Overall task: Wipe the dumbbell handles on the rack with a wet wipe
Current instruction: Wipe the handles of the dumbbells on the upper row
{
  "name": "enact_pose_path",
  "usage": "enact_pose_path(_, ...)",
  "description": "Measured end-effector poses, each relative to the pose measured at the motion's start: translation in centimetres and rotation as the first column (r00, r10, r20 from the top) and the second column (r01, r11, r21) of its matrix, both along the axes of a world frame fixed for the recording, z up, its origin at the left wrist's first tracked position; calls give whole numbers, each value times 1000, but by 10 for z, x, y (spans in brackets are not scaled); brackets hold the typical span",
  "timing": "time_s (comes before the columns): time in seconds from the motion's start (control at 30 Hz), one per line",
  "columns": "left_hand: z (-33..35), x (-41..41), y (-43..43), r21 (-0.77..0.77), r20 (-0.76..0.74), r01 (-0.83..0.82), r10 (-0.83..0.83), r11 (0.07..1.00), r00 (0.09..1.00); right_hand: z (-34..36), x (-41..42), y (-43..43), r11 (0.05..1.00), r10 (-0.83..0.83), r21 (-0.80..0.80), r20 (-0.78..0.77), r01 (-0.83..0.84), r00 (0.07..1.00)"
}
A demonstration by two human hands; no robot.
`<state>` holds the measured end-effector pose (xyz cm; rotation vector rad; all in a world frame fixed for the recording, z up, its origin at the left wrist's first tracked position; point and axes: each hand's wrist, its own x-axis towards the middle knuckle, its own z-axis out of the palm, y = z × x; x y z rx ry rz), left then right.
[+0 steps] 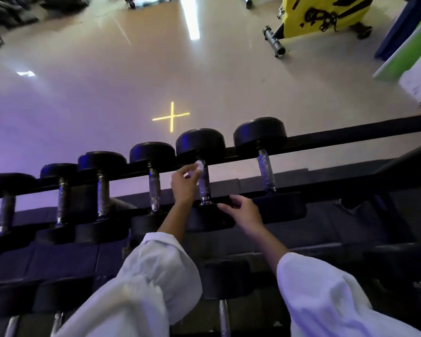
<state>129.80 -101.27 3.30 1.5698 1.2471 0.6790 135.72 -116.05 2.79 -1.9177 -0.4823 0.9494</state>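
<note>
Fingers (192, 171) of the left hand (184, 184) pinch a crumpled wet wipe (199, 165) against the top of one dumbbell handle (204, 188) on the rack (350, 135). The right hand (241, 211) curls over that dumbbell's near head (212, 221), steadying it. Wiping seems under way; next the wipe likely needs to slide down the handle. The fingers hide most of the wipe, and the lower row is dim.

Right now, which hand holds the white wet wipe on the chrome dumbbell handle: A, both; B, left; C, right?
B: the left hand pinches the white wet wipe against the chrome dumbbell handle; the right hand only holds the near black rubber head.
</note>
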Motion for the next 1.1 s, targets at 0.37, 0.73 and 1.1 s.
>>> enact_pose_path(0.37, -16, -6, 8, 178, -475, 515, -385, 839, 791, -26, -2, 11, 965, 37, -259, 4, -34, 999)
enact_pose_path(0.73, -41, -41, 18, -69, -238, 448, -451, 891, 860, -47, 6, 12, 955, -14, -295, -76, -9, 997)
enact_pose_path(1.1, -46, -15, 43, -471, -11, 162, -189, 867, 982, -55, 9, 10, 952, -29, -306, -48, 13, 998)
